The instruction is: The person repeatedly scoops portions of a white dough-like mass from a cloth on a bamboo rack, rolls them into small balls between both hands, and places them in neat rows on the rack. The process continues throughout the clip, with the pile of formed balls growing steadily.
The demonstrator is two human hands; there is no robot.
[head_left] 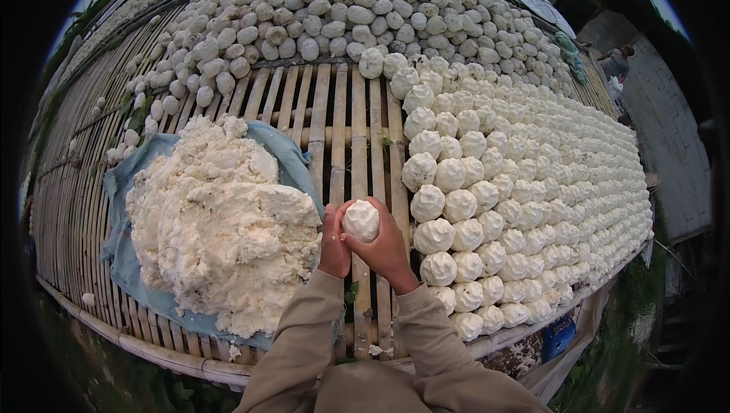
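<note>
Between my two palms sits a white dough ball, its top marked with ridges from fingers. My left hand cups it from the left, and my right hand wraps its right side and front, thumb across the lower edge. Close by on the left, a big crumbly heap of off-white dough rests on a blue cloth. To the right, rows of similar ridged balls stand packed side by side on the bamboo slats.
Bamboo slats with gaps between them form the platform. Rougher, greyish balls are piled along the far side. A blue object lies below the near right edge. Another person is at the far right, beside a paved path.
</note>
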